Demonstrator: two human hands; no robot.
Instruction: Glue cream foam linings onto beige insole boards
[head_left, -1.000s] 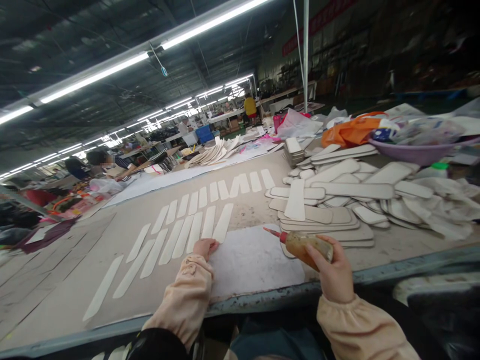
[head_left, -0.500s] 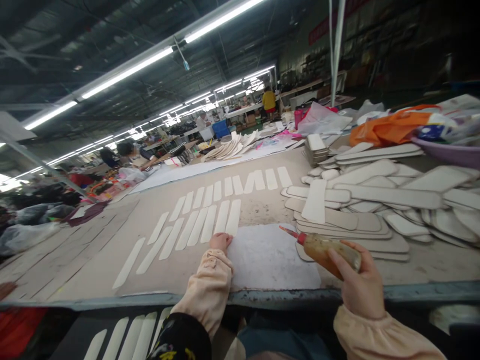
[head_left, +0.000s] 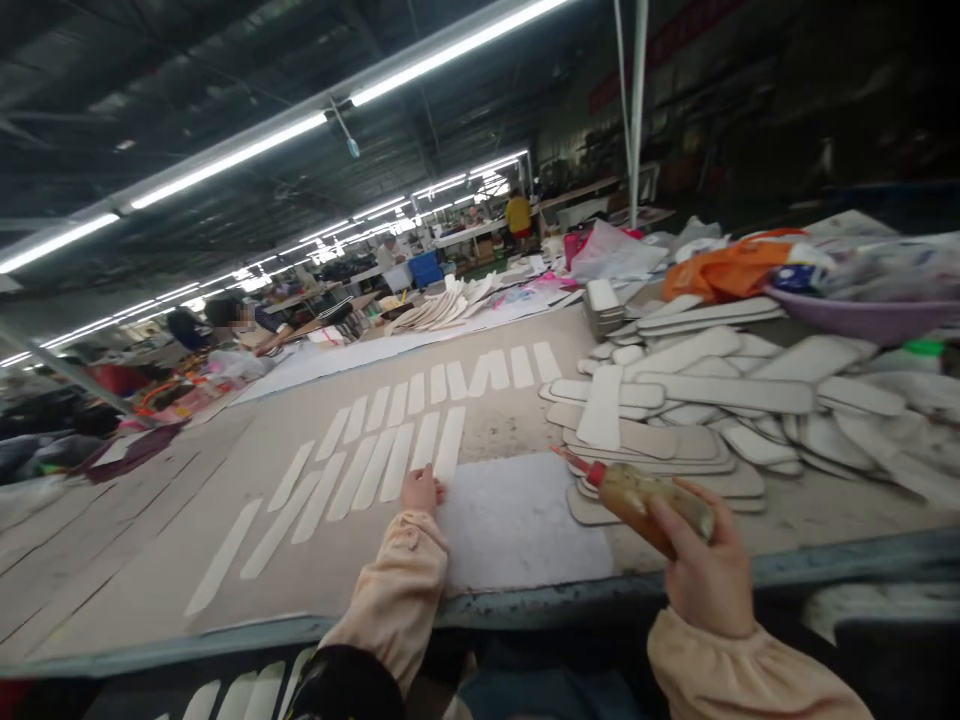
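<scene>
My left hand (head_left: 422,491) rests on the table at the near end of a white strip (head_left: 451,445), the rightmost of the nearer row. Its fingers are curled together at the strip's end, and the fingertips are partly hidden. My right hand (head_left: 709,560) is wrapped round a squeeze bottle (head_left: 637,500) with amber-brown contents and a red nozzle. The bottle is tilted, nozzle pointing left, above the near-left edge of the pile of padded pieces. Between my hands lies a whitish sheet (head_left: 525,530). Several more strips (head_left: 397,400) lie in a slanted farther row.
Stacked pale padded pieces (head_left: 720,395) cover the right side of the table. Behind them are a purple basin (head_left: 862,318) and an orange bag (head_left: 731,268). More strips (head_left: 240,695) lie below the table edge at lower left. Co-workers are in the background.
The view has swung right, so the table's contents sit farther left. Against the pile, the bottle in my right hand has moved slightly right. My left hand stays at the same strip.
</scene>
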